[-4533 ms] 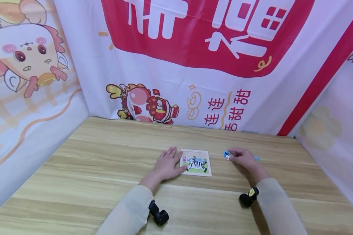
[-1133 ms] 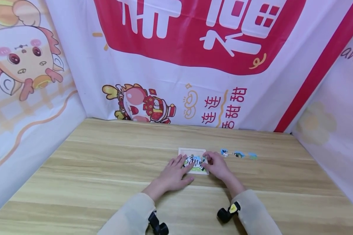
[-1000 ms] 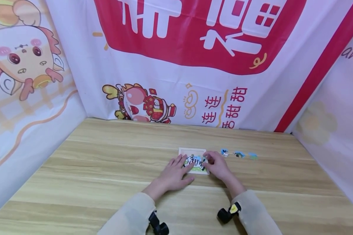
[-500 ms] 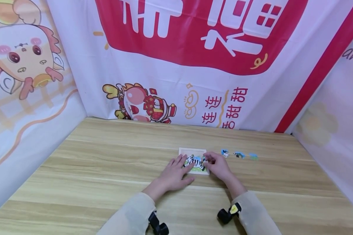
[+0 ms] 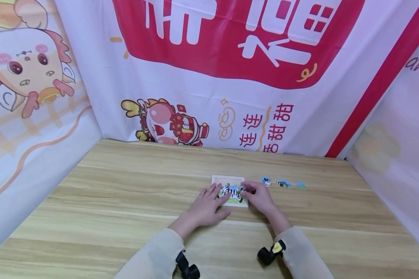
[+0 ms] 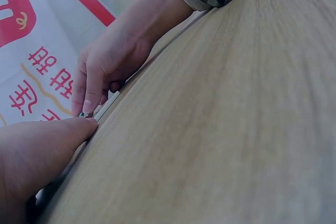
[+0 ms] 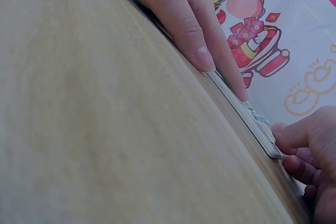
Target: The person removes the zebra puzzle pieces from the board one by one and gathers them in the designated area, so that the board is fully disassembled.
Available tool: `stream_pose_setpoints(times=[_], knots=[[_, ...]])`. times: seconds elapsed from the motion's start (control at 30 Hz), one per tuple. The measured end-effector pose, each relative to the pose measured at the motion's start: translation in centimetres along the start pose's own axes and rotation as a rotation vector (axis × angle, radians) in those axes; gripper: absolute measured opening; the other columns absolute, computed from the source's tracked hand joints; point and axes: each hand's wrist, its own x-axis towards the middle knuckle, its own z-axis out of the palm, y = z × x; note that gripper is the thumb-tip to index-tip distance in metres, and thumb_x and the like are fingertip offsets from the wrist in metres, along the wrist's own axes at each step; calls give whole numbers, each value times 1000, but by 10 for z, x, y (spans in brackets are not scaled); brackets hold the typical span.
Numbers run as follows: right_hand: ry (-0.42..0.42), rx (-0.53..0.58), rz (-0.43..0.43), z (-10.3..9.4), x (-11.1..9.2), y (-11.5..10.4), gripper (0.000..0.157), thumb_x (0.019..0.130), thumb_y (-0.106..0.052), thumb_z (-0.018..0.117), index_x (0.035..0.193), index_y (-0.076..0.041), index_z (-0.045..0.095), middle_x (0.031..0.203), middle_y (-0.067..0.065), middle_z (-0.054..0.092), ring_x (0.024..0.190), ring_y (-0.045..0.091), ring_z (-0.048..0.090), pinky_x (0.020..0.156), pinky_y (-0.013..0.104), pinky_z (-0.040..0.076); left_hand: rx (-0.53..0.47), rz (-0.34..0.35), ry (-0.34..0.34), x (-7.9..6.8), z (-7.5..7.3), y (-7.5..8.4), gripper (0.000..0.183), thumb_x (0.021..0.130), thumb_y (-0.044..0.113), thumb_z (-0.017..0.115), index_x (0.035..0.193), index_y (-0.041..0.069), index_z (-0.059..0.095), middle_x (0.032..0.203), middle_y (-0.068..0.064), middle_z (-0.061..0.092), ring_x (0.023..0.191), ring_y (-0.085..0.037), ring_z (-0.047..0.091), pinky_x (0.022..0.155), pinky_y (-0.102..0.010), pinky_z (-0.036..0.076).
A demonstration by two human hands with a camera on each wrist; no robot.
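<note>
Puzzle tray [image 5: 228,180], one: flat on the wooden table [image 5: 125,201], between the two hands; zebra picture [image 5: 234,191] partly covered by fingers, bare strip along the far side.
Left hand [image 5: 205,207], one: fingers straight, laid over the tray's near left part; grips nothing.
Right hand [image 5: 260,196], one: thumb and fingers curled narrow at the tray's right edge, apparently pinching a small piece [image 6: 84,114], mostly hidden; its fit cannot be told.
Loose pieces, three, right of the tray, in a row: zebra head [image 5: 266,181], dark-patterned piece [image 5: 284,183], blue-green piece [image 5: 300,185].
Handling advice: bracing with the left hand should stop the tray sliding; line the small piece's outline up with its neighbours, keep it level, press lightly, and turn rather than force it if it catches.
</note>
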Motion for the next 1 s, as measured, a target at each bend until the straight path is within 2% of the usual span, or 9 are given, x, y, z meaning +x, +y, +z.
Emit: stream_pose_setpoints(times=[0.2, 0.37, 0.57, 0.8, 1.0], knots=[[-4, 19, 19, -1, 0, -1, 28, 76, -4, 64, 103, -3, 60, 80, 3, 56, 74, 17, 50, 68, 30, 43, -2, -4, -10, 0, 0, 1, 57, 86, 52, 35, 135, 22, 31, 140, -15, 15, 127, -29, 7, 100, -46, 10], [-7, 33, 71, -1, 3, -1, 28, 77, -8, 64, 104, -5, 61, 83, 2, 57, 77, 17, 50, 70, 30, 43, -8, -15, -18, 0, -2, 0, 58, 86, 52, 35, 135, 22, 30, 141, -15, 13, 128, -29, 6, 100, -46, 8], [16, 132, 141, -7, 6, -3, 29, 77, -3, 62, 106, -7, 60, 89, 5, 57, 83, 19, 50, 74, 31, 43, -10, -14, -16, -1, -1, -1, 58, 86, 52, 35, 135, 22, 29, 141, -15, 13, 128, -29, 6, 100, -46, 8], [-12, 198, 185, -31, 6, -4, 38, 77, -12, 64, 113, -5, 55, 95, 8, 56, 88, 22, 49, 75, 33, 42, -17, -20, -14, -1, -1, -2, 58, 86, 52, 36, 135, 22, 30, 141, -15, 13, 128, -29, 6, 100, -46, 8], [-31, 167, 137, -60, -2, 0, 38, 79, -13, 62, 114, -3, 54, 95, 11, 55, 88, 22, 48, 76, 33, 41, -10, -16, -15, -1, 0, -1, 58, 86, 52, 35, 135, 22, 30, 141, -15, 14, 128, -29, 6, 100, -46, 8]])
